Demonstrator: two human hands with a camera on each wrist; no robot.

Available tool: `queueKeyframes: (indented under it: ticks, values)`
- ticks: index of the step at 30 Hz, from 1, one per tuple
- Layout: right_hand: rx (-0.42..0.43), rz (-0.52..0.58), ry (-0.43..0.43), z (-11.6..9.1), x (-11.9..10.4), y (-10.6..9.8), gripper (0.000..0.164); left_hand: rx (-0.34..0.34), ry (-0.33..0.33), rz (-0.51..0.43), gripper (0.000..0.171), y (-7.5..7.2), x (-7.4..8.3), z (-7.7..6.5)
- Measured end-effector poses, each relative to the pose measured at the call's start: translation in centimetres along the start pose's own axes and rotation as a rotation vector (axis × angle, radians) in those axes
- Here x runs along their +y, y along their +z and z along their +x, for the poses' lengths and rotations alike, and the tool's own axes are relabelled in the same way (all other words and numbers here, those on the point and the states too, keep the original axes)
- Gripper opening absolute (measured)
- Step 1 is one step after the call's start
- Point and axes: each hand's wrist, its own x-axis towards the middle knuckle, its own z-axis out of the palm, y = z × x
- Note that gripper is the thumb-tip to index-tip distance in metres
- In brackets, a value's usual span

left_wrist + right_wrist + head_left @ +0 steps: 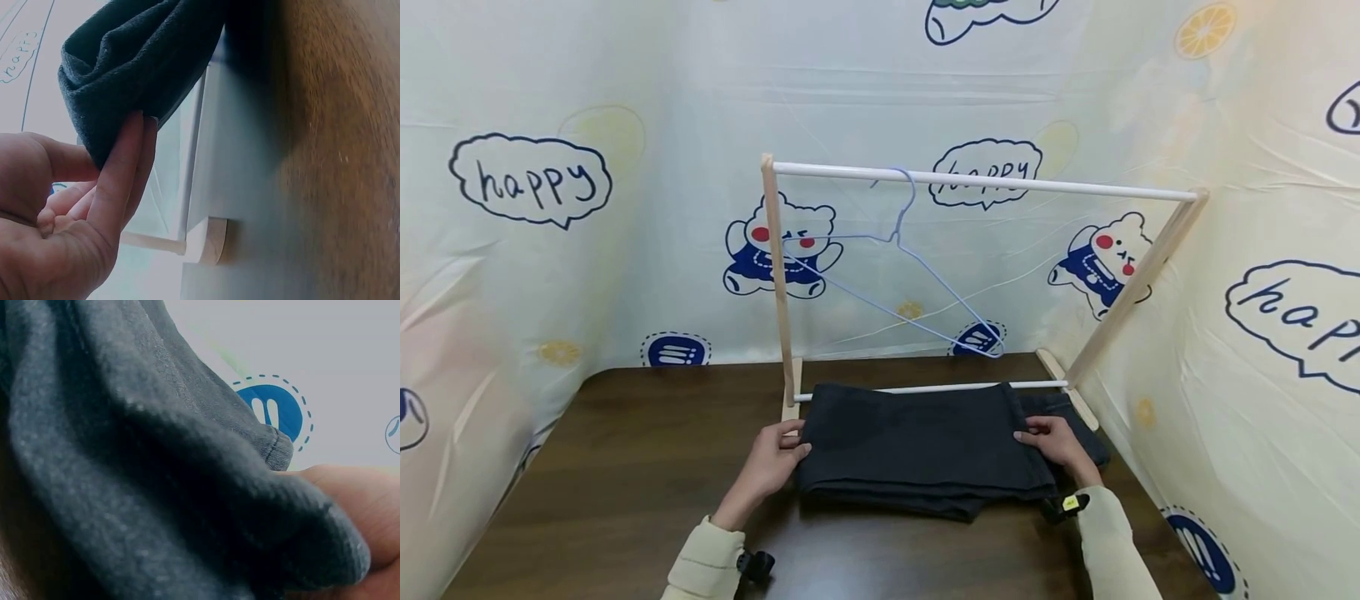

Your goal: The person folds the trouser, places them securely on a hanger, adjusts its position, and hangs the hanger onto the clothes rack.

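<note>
My left hand (775,458) pinches the left edge of a black, folded fabric garment (925,442) between thumb and fingers, and in the left wrist view that edge is raised off the brown wood-grain table (662,467). My right hand (1055,442) grips its right edge, more dark cloth lying beyond my fingers. The garment sits between my hands, just before the pale wooden rack with white rods (985,182), where a thin blue triangular hanger (897,237) hangs from the top rod.
</note>
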Motion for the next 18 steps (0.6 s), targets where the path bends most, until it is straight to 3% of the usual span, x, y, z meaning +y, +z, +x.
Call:
queueKeyframes:
  ticks: [4,11,18]
  values:
    - [0.007,-0.030,0.067,0.1,-0.4,0.6,0.046,-0.011,-0.009,0.007,0.039,-0.6,-0.3,-0.4]
    - [-0.016,-0.073,0.101,0.1,-1.2,1.3,0.047,-0.012,-0.005,0.024,0.039,-1.5,-0.7,-0.7]
    - [-0.046,-0.031,0.088,0.0,-2.0,1.8,0.045,-0.007,-0.005,0.053,0.039,-2.8,-0.9,-1.0]
